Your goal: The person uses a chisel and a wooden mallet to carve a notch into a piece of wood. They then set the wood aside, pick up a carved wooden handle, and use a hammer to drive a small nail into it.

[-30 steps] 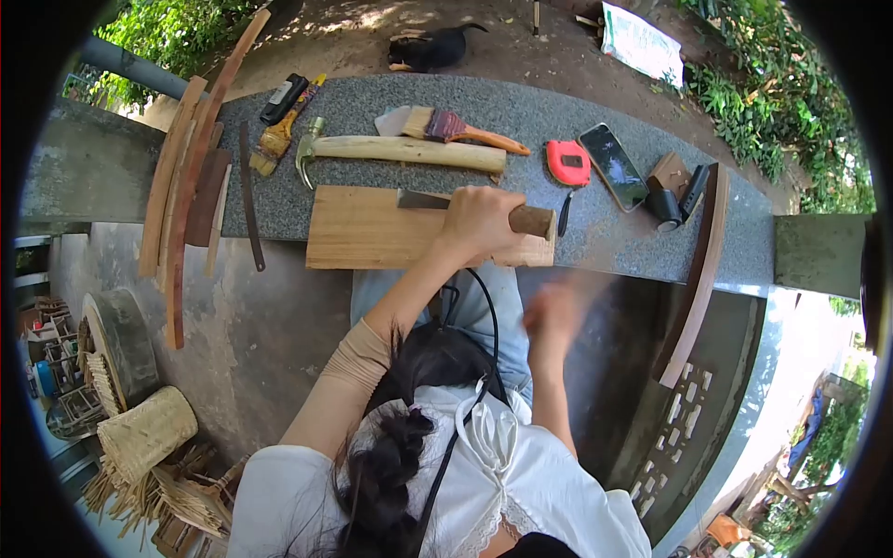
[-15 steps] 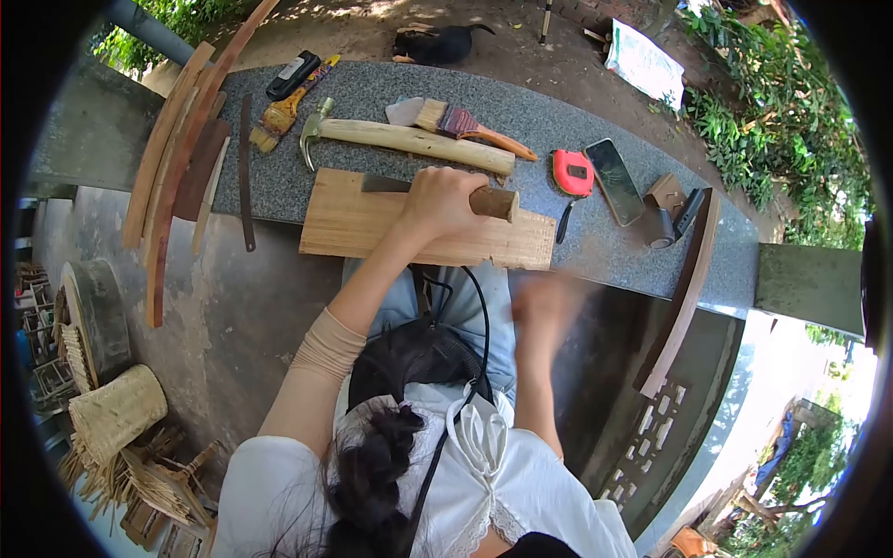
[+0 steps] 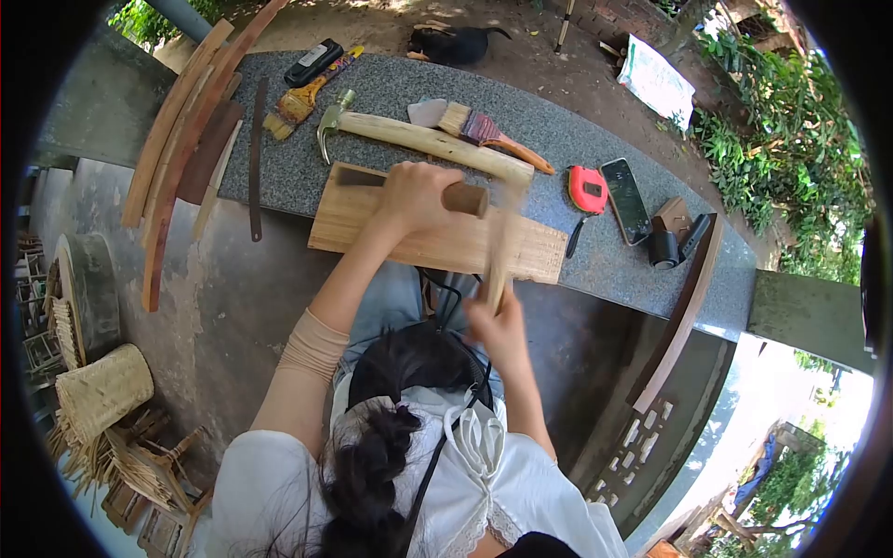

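My left hand (image 3: 417,197) is closed around a chisel (image 3: 468,199) with a round wooden handle. Its dark flat blade points left, low over a pale wooden board (image 3: 533,244) at the bench edge; whether the blade tip touches the wood cannot be made out. In my right hand (image 3: 499,324), closed, is a wooden stick (image 3: 500,256), smeared by motion. The stick stands upright in view, close to the butt of the chisel handle. Behind the board lies a claw hammer (image 3: 433,141) with a thick wooden handle.
The granite bench (image 3: 288,177) also carries two paintbrushes (image 3: 484,130), a red tape measure (image 3: 588,189), a phone (image 3: 626,202) and a dark metal strip (image 3: 258,158). Wooden strips (image 3: 181,158) overhang the left side, and another curved strip (image 3: 684,312) the right. A dog (image 3: 456,44) lies beyond.
My right hand has swung up and inward from beside the board's right end, bringing the stick to the chisel handle. My left hand keeps its hold. The whole view has shifted slightly.
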The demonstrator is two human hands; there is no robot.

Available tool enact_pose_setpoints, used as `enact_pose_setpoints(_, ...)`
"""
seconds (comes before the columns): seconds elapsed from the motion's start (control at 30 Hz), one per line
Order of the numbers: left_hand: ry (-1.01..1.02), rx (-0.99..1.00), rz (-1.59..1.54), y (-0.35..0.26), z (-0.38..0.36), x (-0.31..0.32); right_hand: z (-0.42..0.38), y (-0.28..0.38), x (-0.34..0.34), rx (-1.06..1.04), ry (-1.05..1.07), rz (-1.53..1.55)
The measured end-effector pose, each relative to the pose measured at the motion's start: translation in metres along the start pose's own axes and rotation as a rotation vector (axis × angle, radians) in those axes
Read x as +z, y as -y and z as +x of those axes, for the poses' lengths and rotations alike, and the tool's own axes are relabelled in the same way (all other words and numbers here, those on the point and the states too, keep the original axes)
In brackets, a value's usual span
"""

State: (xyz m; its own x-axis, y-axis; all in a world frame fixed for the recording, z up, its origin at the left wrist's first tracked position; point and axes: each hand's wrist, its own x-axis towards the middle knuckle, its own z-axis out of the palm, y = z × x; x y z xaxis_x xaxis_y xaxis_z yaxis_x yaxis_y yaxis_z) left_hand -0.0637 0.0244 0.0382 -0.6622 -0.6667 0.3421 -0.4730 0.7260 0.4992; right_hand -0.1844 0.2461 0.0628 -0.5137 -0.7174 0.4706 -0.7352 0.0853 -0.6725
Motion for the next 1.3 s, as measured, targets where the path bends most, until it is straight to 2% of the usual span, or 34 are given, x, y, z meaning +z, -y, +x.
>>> enact_pose_setpoints(0.07,0.048,-0.019,0.05,0.013,0.0,-0.008,0.017,0.033,-0.016,0.803,0.359,0.367)
enact_pose_setpoints(0.13,0.045,-0.031,0.03,0.023,-0.011,-0.01,0.047,0.015,-0.062,0.787,-0.03,0.406)
enact_pose_setpoints(0.17,0.155,-0.099,0.031,0.02,-0.008,-0.015,0.061,0.01,-0.083,0.725,-0.226,0.482)
enact_pose_setpoints(0.2,0.147,-0.102,0.023,0.02,-0.007,-0.016,0.073,0.006,-0.101,0.651,-0.418,0.556)
enact_pose_setpoints(0.27,0.107,-0.093,-0.002,0.021,-0.008,-0.017,0.086,0.002,-0.129,0.475,-0.558,0.636)
enact_pose_setpoints(0.3,0.104,-0.097,-0.008,0.021,-0.008,-0.017,0.087,-0.001,-0.126,0.472,-0.553,0.632)
enact_pose_setpoints(0.37,0.113,-0.094,-0.008,0.021,-0.007,-0.018,0.085,-0.008,-0.103,0.347,-0.757,0.646)
enact_pose_setpoints(0.4,0.113,-0.096,-0.006,0.021,-0.007,-0.017,0.079,0.003,-0.069,0.437,-0.81,0.549)
enact_pose_setpoints(0.47,0.099,-0.065,0.021,0.02,-0.008,-0.018,0.049,0.027,0.015,0.416,-0.571,0.345)
enact_pose_setpoints(0.5,0.105,-0.062,0.026,0.021,-0.01,-0.019,-0.002,-0.013,0.049,0.204,-0.024,0.046)
enact_pose_setpoints(0.53,0.159,-0.09,0.068,0.024,-0.012,-0.022,-0.006,0.003,0.042,0.211,-0.03,0.052)
enact_pose_setpoints(0.6,0.209,-0.115,0.126,0.031,-0.015,-0.032,0.0,0.04,0.022,0.864,0.35,0.537)
enact_pose_setpoints(0.67,0.089,-0.105,0.002,0.028,-0.032,-0.037,0.001,0.006,-0.017,0.817,0.165,0.585)
enact_pose_setpoints(0.73,0.081,-0.035,-0.007,0.002,-0.028,-0.034,0.001,-0.017,-0.053,0.858,-0.024,0.597)
enact_pose_setpoints(0.83,0.109,0.116,-0.104,-0.06,-0.012,-0.009,-0.015,-0.046,-0.081,0.888,-0.112,0.597)
enact_pose_setpoints(0.9,0.174,0.246,-0.246,-0.098,-0.003,0.029,-0.032,-0.052,-0.082,0.938,-0.165,0.64)
enact_pose_setpoints(1.03,0.31,0.42,-0.259,-0.162,0.006,0.104,-0.052,-0.061,-0.104,1.037,-0.22,0.63)
enact_pose_setpoints(1.13,0.281,0.392,-0.256,-0.183,0.009,0.129,-0.049,-0.075,-0.149,1.015,-0.352,0.492)
enact_pose_setpoints(1.27,0.279,0.249,-0.297,-0.181,0.011,0.12,-0.019,-0.065,-0.229,0.797,-0.655,0.244)
enact_pose_setpoints(1.3,0.258,0.211,-0.287,-0.178,0.012,0.115,-0.01,-0.057,-0.244,0.721,-0.728,0.278)
